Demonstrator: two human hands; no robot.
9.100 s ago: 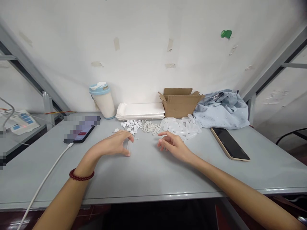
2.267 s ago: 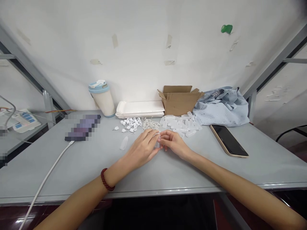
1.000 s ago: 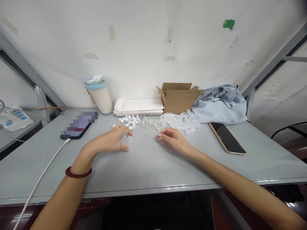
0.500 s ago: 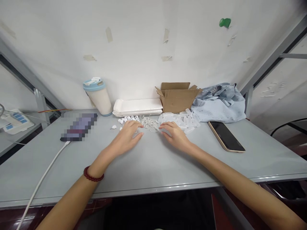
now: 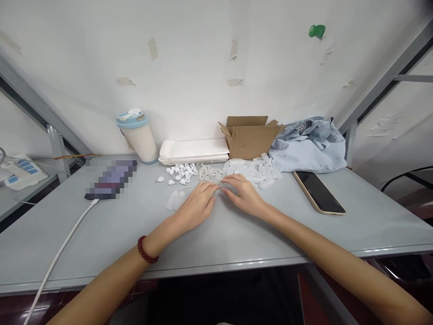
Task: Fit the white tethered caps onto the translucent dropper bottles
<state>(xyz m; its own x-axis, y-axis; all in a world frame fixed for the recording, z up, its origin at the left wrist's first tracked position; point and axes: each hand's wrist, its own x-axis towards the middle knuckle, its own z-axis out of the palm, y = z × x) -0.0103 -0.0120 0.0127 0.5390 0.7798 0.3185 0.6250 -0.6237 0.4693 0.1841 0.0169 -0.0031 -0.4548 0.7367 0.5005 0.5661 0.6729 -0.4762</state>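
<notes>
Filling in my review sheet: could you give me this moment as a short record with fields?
Left hand: thumb and fingers apart
Right hand: thumb and fingers apart
Between hands: tips close, contact unclear
Piles, left to right: white caps, white cords, clear plastic pieces
By left hand: two loose clear pieces
Back row: lidded cup, white packets, cardboard box, blue cloth
Phones: cabled phone left, dark-screened phone right

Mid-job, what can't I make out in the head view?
In the head view:
Whether bare left hand or bare right hand holds anything: their backs block sight.
Bottom of open brown cardboard box: behind its front wall.
Screen of black rectangular phone: pixelated.
Count of white plastic caps: small, overlapping.
</notes>
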